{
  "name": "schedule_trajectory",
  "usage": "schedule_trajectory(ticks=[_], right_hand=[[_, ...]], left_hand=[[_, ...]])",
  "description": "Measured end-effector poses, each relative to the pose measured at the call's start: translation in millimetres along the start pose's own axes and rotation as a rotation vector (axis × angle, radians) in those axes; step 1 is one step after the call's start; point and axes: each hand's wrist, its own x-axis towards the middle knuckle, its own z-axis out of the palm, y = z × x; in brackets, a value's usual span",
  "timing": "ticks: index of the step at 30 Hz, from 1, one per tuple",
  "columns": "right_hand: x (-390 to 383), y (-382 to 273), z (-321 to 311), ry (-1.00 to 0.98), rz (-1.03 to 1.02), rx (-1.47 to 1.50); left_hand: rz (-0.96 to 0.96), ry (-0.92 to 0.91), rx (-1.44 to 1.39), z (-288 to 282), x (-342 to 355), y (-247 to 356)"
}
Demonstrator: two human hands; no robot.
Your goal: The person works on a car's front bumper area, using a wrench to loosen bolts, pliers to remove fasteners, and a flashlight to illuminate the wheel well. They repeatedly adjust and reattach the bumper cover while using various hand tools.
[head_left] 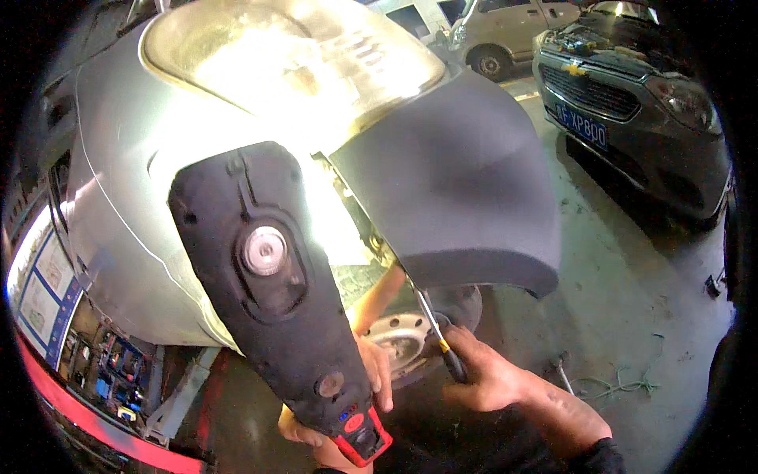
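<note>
My left hand point(377, 370) is wrapped round the lower part of a black work light point(276, 213) with a red end, its thumb showing on the far side. The lit side faces the car's front. In my right hand point(485, 375) is a screwdriver point(453, 359) with a black and yellow handle, its shaft slanting up to the lower edge of a dark grey bumper point(466, 182). A gap shows between bumper and silver fender point(118, 197). A bright strip of skin point(380, 299) reaches toward that gap; whose it is I cannot tell.
Above the bumper glares a headlight point(292, 63). Below is a wheel point(395, 340). A dark car point(632, 103) with its hood raised stands at right, a van point(513, 31) behind it. Green cord point(632, 387) lies on the floor. A red beam point(103, 430) crosses the lower left.
</note>
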Motion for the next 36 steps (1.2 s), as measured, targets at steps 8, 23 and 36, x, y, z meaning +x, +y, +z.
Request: schedule_trajectory(ticks=[8, 23, 36], right_hand=[[16.0, -1.6, -7.0, -0.098, -0.048, -0.179], [15.9, -14.8, -22.8, -0.029, 0.057, -0.134], [22.4, -25.8, -25.0, -0.092, 0.213, -0.265]], left_hand=[[0.012, 0.096, -0.016, 9.7, -13.1, 1.2], [0.09, 0.65, -0.014, 36.4, 0.1, -1.5], [0.339, 0.577, -0.155, 28.3, -2.9, -22.5]])
